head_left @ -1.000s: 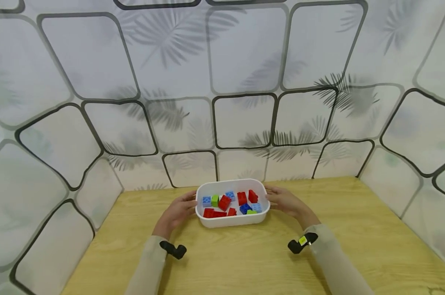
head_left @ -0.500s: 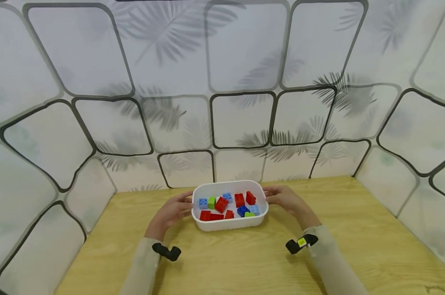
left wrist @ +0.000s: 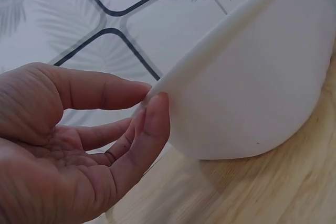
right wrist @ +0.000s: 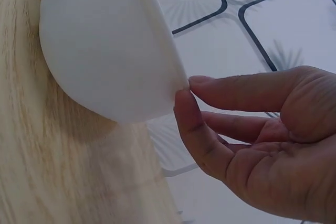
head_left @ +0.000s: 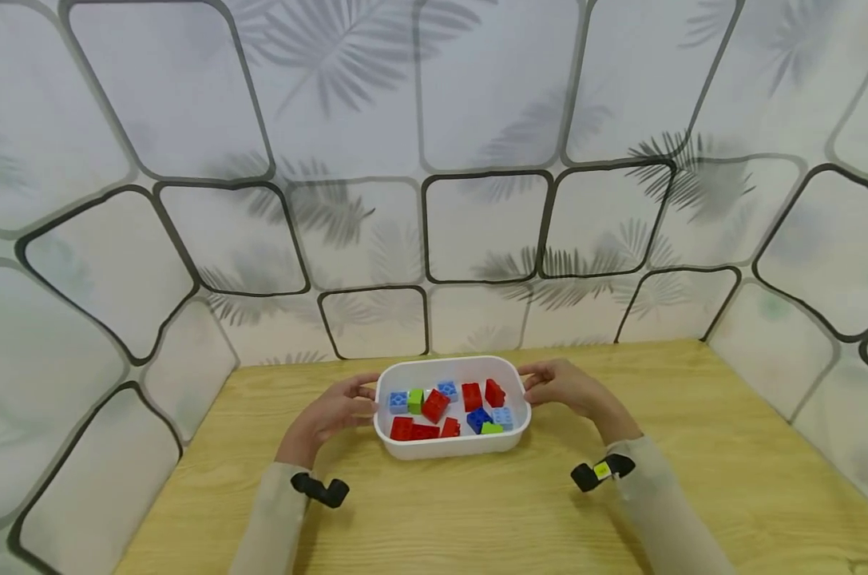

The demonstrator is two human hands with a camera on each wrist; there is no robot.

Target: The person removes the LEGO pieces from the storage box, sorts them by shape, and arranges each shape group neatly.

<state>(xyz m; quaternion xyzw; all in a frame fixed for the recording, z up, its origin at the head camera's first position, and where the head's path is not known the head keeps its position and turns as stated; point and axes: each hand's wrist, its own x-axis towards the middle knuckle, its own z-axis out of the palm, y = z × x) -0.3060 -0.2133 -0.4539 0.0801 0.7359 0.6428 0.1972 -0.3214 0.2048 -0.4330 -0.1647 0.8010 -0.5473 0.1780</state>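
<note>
A white plastic container (head_left: 451,449) with rounded ends sits at the back middle of the table, holding several toy building bricks. Among them are red bricks (head_left: 435,406), light blue bricks (head_left: 398,402), bright green bricks (head_left: 415,401) and a dark blue brick (head_left: 478,419). My left hand (head_left: 336,411) holds the container's left end; in the left wrist view its fingertips (left wrist: 157,109) meet at the rim. At the opposite end, my right hand (head_left: 566,390) grips the rim, its thumb and fingertips (right wrist: 187,106) against the edge in the right wrist view.
The light wood table (head_left: 477,519) runs back to a pale curtain (head_left: 487,228) with a stone and leaf pattern, which also closes in both sides. Black straps with small cameras sit on the left wrist (head_left: 320,489) and right wrist (head_left: 603,471).
The container has come slightly nearer to me, away from the back edge, with both hands at its ends. The bricks keep their arrangement. The head view has shifted a little.
</note>
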